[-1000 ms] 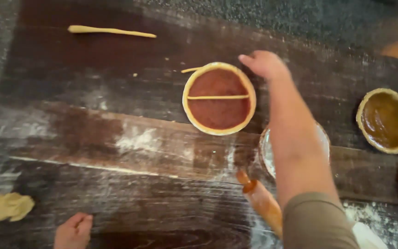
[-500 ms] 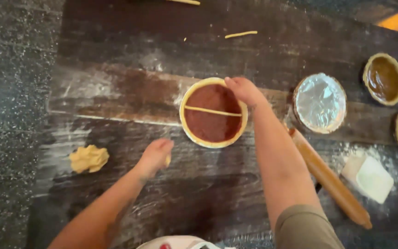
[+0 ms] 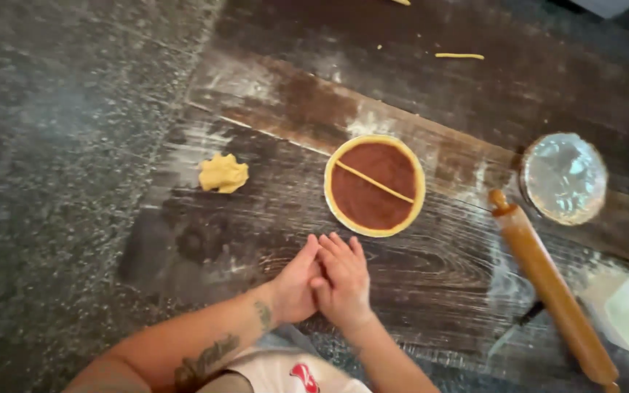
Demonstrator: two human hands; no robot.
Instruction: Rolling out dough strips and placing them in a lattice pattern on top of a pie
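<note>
The left hand [image 3: 294, 285] and the right hand [image 3: 343, 280] lie side by side on the dark wooden desk [image 3: 431, 269], palms down, fingers stretched forward and touching along their inner edges; neither visibly grasps anything, though whether a bit of dough sits under the palms cannot be told. Just beyond the fingertips stands a small round tart [image 3: 375, 185] with a pale crust, a red-brown filling and one thin dough strip [image 3: 374, 183] laid slantwise across it. A lump of yellow dough [image 3: 223, 173] rests well to the left of the tart on a floured patch. To the right lie a wooden rolling pin [image 3: 551, 285] and, past it, a foil-lined tin [image 3: 564, 177]. Judging by the flat, paired palms, the step looks like rolling dough thin against the wood; that calls for even, light pressure so the strand does not break
</note>
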